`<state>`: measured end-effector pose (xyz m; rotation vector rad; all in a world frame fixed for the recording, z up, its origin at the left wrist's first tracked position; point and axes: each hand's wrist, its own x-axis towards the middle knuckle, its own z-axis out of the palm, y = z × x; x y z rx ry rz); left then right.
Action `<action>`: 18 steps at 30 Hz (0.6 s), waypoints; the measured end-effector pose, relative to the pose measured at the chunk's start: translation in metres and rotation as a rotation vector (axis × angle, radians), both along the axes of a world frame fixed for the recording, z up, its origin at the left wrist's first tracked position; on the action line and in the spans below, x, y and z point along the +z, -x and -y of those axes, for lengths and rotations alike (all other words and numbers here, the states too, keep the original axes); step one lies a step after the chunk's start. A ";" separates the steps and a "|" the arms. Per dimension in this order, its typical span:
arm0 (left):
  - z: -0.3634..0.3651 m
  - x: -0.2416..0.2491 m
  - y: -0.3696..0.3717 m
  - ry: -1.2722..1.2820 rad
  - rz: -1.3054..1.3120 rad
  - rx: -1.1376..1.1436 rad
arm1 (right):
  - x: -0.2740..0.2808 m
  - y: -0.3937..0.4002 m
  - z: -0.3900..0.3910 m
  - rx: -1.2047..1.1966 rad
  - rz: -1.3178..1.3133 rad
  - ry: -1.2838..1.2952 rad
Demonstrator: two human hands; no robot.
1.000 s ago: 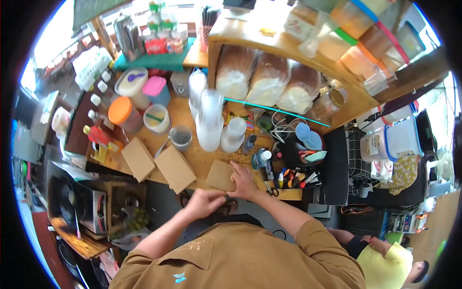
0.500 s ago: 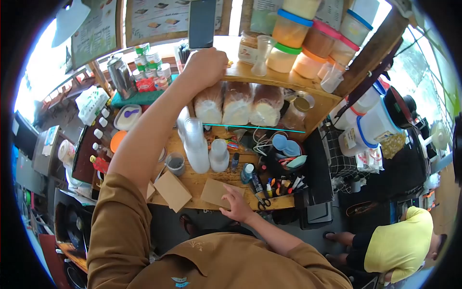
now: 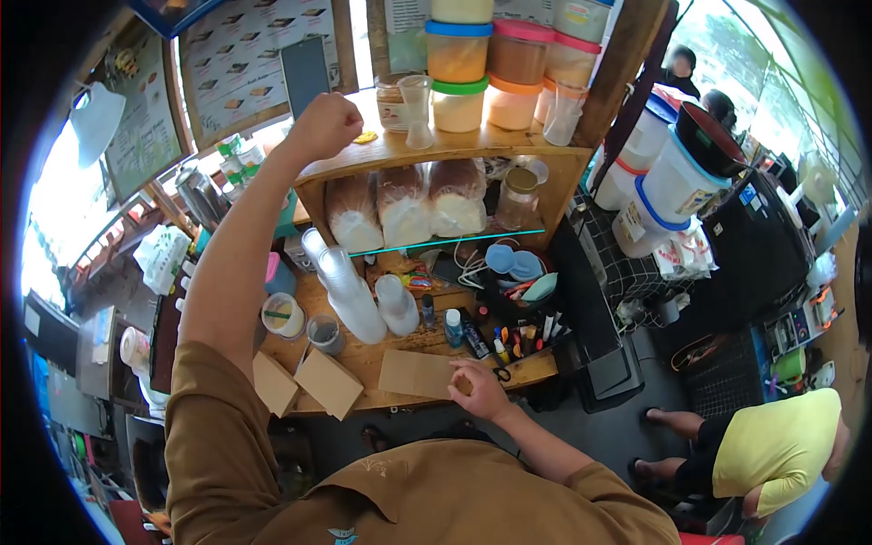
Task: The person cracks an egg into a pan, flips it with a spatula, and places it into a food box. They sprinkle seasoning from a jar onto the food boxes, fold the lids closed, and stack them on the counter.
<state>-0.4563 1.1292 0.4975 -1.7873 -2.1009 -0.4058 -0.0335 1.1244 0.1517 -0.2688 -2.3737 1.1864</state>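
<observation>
My left hand point(image 3: 325, 127) is raised to the wooden shelf top, its fingers curled closed. It is beside the lower end of a dark phone point(image 3: 307, 74) that stands upright; whatever is inside the fingers, if anything, is hidden. Low at the table's front edge, my right hand point(image 3: 479, 391) has its thumb and forefinger bent into a ring, pinching the right end of a flat brown cardboard box point(image 3: 411, 373). Two more brown boxes, a middle one point(image 3: 329, 383) and a left one point(image 3: 274, 381), lie to its left.
Stacked clear plastic cups point(image 3: 347, 295) and a grey cup point(image 3: 324, 335) stand on the table. Bagged loaves point(image 3: 405, 204) fill the shelf below lidded tubs point(image 3: 460, 54). Pens and scissors point(image 3: 501, 373) lie at right. A person in a yellow shirt point(image 3: 777, 452) bends at lower right.
The view has shifted. My right hand has gone from spread fingers over the brown box to a pinch at its right end. My left hand stays raised near the phone, now more closed.
</observation>
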 end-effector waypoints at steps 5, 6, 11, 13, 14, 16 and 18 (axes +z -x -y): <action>0.008 0.000 0.009 -0.113 0.277 0.132 | 0.035 0.014 -0.007 -0.015 -0.062 0.085; 0.010 0.000 0.009 -0.148 0.350 0.156 | 0.044 0.019 -0.009 -0.021 -0.086 0.100; 0.032 0.006 -0.010 -0.223 0.403 0.147 | 0.084 0.052 -0.018 0.003 -0.169 0.189; 0.059 0.010 -0.049 -0.217 0.533 0.076 | 0.107 0.075 -0.011 -0.012 -0.253 0.525; 0.076 0.003 -0.078 -0.172 0.645 0.035 | 0.118 0.085 -0.006 -0.013 -0.284 0.793; 0.106 -0.032 -0.118 0.006 0.898 -0.169 | 0.163 0.096 0.002 0.079 -0.300 1.001; 0.135 -0.071 -0.155 0.150 0.992 -0.169 | 0.160 0.111 0.010 0.177 -0.282 1.226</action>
